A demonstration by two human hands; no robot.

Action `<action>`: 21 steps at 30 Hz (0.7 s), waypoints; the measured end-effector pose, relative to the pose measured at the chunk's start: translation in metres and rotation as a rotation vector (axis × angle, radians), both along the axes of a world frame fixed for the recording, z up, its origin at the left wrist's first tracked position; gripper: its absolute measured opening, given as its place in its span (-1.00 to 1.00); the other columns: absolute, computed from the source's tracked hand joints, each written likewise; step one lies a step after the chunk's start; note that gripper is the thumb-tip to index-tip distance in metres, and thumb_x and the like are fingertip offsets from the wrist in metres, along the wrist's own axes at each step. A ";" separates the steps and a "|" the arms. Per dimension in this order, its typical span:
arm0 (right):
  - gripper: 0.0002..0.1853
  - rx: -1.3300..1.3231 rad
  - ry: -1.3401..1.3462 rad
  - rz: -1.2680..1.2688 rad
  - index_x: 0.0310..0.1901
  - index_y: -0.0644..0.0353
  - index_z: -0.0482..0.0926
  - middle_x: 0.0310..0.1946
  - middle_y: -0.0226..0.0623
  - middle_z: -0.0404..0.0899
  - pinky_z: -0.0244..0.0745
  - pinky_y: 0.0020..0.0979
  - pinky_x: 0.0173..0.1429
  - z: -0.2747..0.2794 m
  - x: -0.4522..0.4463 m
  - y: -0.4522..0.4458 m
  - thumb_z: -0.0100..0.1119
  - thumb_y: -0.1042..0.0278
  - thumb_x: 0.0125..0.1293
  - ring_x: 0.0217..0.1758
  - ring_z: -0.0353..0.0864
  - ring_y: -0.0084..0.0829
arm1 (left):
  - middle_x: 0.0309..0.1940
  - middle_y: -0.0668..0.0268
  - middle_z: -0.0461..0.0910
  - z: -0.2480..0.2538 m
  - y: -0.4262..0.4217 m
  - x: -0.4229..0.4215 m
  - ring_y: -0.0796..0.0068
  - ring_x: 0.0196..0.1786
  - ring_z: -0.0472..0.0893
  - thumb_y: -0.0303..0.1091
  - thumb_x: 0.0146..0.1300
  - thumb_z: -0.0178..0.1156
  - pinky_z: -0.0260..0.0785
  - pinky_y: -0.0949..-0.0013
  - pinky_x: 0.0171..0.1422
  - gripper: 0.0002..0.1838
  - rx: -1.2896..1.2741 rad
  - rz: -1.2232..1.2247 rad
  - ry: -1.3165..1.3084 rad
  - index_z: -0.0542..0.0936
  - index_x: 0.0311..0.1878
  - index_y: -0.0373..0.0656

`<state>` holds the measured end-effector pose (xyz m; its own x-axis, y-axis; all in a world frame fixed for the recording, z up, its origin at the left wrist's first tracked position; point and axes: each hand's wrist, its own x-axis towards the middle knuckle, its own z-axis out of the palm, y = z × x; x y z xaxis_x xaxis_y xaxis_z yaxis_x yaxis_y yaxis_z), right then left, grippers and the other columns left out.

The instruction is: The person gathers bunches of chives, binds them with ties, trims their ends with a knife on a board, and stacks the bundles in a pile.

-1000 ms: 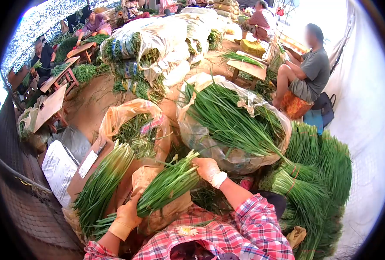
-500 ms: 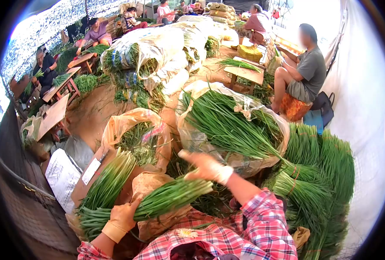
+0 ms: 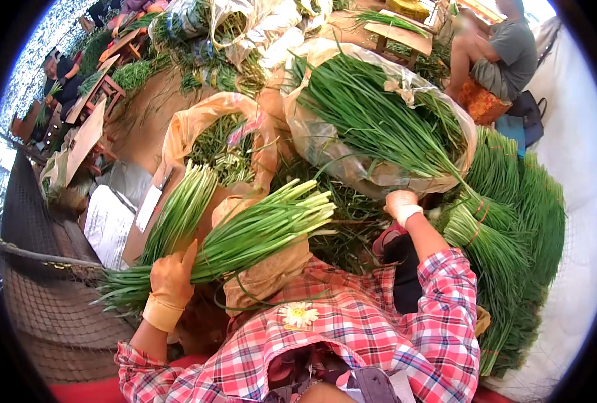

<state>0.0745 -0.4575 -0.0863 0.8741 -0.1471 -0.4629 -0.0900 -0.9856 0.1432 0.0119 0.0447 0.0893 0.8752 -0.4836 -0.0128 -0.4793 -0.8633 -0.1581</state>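
Observation:
My left hand, in a pale glove, is closed around a bunch of green chives. The pale cut ends point up to the right and the leafy tips trail left. Another bunch of chives leans on the board just beyond it. My right hand, also gloved, is at the near edge of a large plastic bag heaped with long chives. Its fingers are curled; whether they grip anything is hidden. A brown cloth lies beneath the held bunch.
A plastic bag of trimmings stands ahead. Tied chive bundles are stacked at my right beside a white sheet wall. On the left are a board with a paper, and netting. A person sits at back right.
My right hand has left the bunch and moved right to the bag's near edge, its fingers now curled. My left hand still holds the chives. The view has tilted downward.

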 end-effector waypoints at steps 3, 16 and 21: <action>-0.66 0.250 -0.263 -0.008 -0.14 0.02 0.66 -0.19 -0.16 0.63 0.49 -0.20 -0.02 0.051 0.007 0.014 0.19 0.00 0.16 -0.10 0.61 -0.16 | -0.47 0.28 0.41 -0.002 -0.005 0.002 0.27 -0.44 0.47 -0.52 -0.16 0.16 0.34 0.26 -0.32 -0.35 -0.065 -0.121 -0.144 0.46 0.17 -0.10; -0.48 1.255 0.111 0.265 -0.13 0.28 0.63 -0.21 -0.03 0.64 0.45 -0.26 0.03 0.059 0.012 0.163 0.26 -0.10 0.15 -0.10 0.61 -0.19 | -0.52 0.34 0.35 -0.012 -0.014 0.008 0.34 -0.48 0.45 -0.50 -0.03 0.08 0.30 0.30 -0.38 -0.42 0.039 -0.212 -0.100 0.45 0.18 -0.07; -0.65 1.265 -0.061 0.227 -0.13 0.28 0.61 -0.31 -0.10 0.63 0.47 -0.30 -0.03 0.037 0.008 0.166 0.15 0.15 0.22 -0.16 0.60 -0.17 | -0.33 0.29 0.48 -0.026 -0.008 0.007 0.25 -0.38 0.51 -0.56 -0.08 0.11 0.37 0.25 -0.24 -0.31 0.077 -0.139 -0.005 0.38 0.25 -0.03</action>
